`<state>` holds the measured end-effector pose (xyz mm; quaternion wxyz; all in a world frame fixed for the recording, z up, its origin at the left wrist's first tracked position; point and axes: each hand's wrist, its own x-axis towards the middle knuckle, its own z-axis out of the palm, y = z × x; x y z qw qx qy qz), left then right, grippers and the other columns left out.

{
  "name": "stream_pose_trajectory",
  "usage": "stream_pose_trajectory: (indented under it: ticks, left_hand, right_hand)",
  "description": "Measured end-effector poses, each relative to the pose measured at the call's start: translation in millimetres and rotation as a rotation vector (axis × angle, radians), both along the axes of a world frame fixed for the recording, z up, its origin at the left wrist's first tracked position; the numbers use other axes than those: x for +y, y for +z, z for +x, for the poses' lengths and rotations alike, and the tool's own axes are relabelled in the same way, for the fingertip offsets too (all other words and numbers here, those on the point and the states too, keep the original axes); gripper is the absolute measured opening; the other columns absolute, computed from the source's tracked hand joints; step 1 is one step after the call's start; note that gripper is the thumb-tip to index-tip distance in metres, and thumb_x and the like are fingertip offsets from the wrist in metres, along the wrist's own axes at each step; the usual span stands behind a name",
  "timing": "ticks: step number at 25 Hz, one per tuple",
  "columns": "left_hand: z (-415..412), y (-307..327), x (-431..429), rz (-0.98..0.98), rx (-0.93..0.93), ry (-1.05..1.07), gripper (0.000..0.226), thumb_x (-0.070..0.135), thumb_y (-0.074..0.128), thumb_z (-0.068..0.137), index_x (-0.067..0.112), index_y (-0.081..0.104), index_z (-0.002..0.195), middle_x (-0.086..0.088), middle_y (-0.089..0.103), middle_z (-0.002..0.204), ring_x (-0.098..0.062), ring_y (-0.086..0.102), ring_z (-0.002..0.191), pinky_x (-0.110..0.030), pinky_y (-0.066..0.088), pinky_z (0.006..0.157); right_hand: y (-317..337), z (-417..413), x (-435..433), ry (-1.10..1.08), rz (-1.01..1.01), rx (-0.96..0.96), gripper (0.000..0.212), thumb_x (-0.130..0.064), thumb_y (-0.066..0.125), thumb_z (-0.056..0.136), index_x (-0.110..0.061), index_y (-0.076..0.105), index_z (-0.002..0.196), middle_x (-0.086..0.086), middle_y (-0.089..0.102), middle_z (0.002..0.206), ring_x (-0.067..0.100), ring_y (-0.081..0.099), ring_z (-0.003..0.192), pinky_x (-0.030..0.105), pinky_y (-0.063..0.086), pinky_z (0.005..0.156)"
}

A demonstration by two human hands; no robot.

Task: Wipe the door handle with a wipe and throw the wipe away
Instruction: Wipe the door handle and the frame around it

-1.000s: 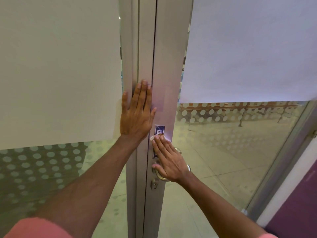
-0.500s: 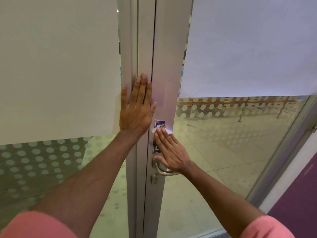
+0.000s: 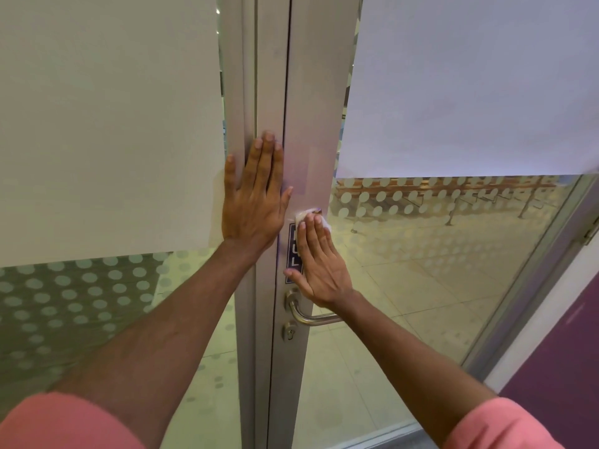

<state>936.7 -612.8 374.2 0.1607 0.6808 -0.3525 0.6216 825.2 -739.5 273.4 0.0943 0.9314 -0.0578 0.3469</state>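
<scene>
A silver lever door handle (image 3: 308, 314) sticks out from the grey metal door frame (image 3: 319, 124), with a keyhole (image 3: 289, 332) just below it. My right hand (image 3: 319, 262) lies flat on the frame above the handle, pressing a white wipe (image 3: 311, 215) against the metal under its fingertips; it covers most of a blue sign (image 3: 293, 251). My left hand (image 3: 256, 192) rests flat and spread on the neighbouring frame post, holding nothing.
Glass panels with frosted dots and large white sheets (image 3: 470, 82) flank the frame. Through the right pane I see a tiled floor and benches (image 3: 453, 189). A purple wall (image 3: 564, 351) stands at the far right.
My right hand has slid the wipe up the frame, away from the handle, so the whole lever now shows. My left hand has stayed put.
</scene>
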Motion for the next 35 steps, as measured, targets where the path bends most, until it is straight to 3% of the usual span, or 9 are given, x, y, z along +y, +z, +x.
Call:
stream_pose_trajectory:
  ticks: [4,9,14,17,19,23,27,32,35]
  left_hand:
    - [1,1,0,-0.005,0.005,-0.002,0.068,0.045,0.025,0.104,0.006,0.006,0.156,-0.013,0.009,0.161,-0.025,0.009,0.149,-0.047,-0.005,0.119]
    - [1,0,-1,-0.009,0.012,-0.020,0.068,0.045,0.023,0.104,0.006,0.005,0.156,-0.012,0.009,0.161,-0.025,0.009,0.149,-0.047,-0.006,0.119]
    - [2,-1,-1,-0.006,0.004,-0.034,0.068,0.046,0.020,0.104,0.006,-0.004,0.154,-0.013,0.010,0.161,-0.025,0.010,0.149,-0.047,-0.005,0.119]
    - [2,0,-2,-0.007,0.011,-0.030,0.068,0.048,0.020,0.104,0.006,0.003,0.156,-0.012,0.013,0.161,-0.025,0.013,0.149,-0.047,-0.003,0.119]
    - [1,-1,-1,-0.006,0.010,-0.029,0.067,0.048,0.021,0.104,0.007,0.008,0.156,-0.012,0.014,0.161,-0.025,0.013,0.149,-0.047,-0.003,0.119]
    - [2,-1,-1,-0.007,-0.005,-0.022,0.069,0.047,0.022,0.104,0.007,-0.002,0.155,-0.012,0.011,0.161,-0.024,0.010,0.149,-0.047,-0.003,0.118]
    - [2,-2,-2,-0.010,-0.010,-0.021,0.069,0.047,0.021,0.104,0.007,-0.004,0.154,-0.012,0.011,0.161,-0.025,0.010,0.148,-0.047,-0.003,0.118]
    - [3,-2,-2,-0.004,0.008,-0.042,0.067,0.048,0.017,0.105,0.008,-0.005,0.154,-0.012,0.008,0.161,-0.025,0.010,0.149,-0.047,-0.005,0.119]
    - [3,-2,-1,-0.004,0.020,-0.043,0.067,0.048,0.017,0.105,0.008,-0.006,0.154,-0.011,0.007,0.162,-0.024,0.010,0.149,-0.046,-0.007,0.119]
  right_hand:
    - [-49,-22,10,-0.003,0.071,0.214,0.089,-0.066,0.007,0.094,0.000,-0.009,0.152,0.020,-0.018,0.160,0.030,-0.011,0.150,0.044,0.001,0.123]
    - [-58,-33,7,-0.028,0.033,0.270,0.087,-0.068,0.006,0.093,-0.007,-0.018,0.151,0.013,-0.026,0.159,0.023,-0.017,0.149,0.043,0.002,0.123]
    - [7,-12,-6,-0.045,-0.036,0.068,0.081,-0.062,0.008,0.096,-0.006,-0.016,0.150,0.014,-0.026,0.157,0.026,-0.014,0.149,0.038,-0.006,0.123]
    - [28,-5,-13,-0.017,-0.068,0.010,0.078,-0.058,0.012,0.098,-0.005,-0.010,0.151,0.013,-0.019,0.159,0.027,-0.011,0.150,0.038,-0.005,0.123]
    - [15,-10,-16,0.004,-0.088,0.048,0.076,-0.056,0.011,0.099,-0.005,-0.011,0.151,0.015,-0.020,0.159,0.027,-0.011,0.150,0.038,-0.004,0.123]
    - [-30,-33,-27,0.015,-0.220,0.253,0.067,-0.048,0.007,0.102,-0.007,-0.006,0.153,0.011,-0.020,0.160,0.023,-0.013,0.150,0.036,-0.007,0.123]
    - [-34,-37,-28,-0.053,-0.284,0.213,0.064,-0.045,0.016,0.101,-0.013,-0.001,0.154,0.006,-0.010,0.162,0.017,-0.013,0.150,0.036,-0.008,0.122]
    - [28,-11,-21,-0.089,-0.180,-0.004,0.066,-0.047,0.009,0.101,-0.010,-0.010,0.152,0.008,-0.018,0.160,0.021,-0.010,0.150,0.039,-0.007,0.123]
    - [17,-8,-13,-0.097,-0.105,-0.003,0.071,-0.051,0.010,0.100,-0.007,-0.012,0.151,0.012,-0.021,0.159,0.024,-0.012,0.150,0.039,-0.007,0.123]
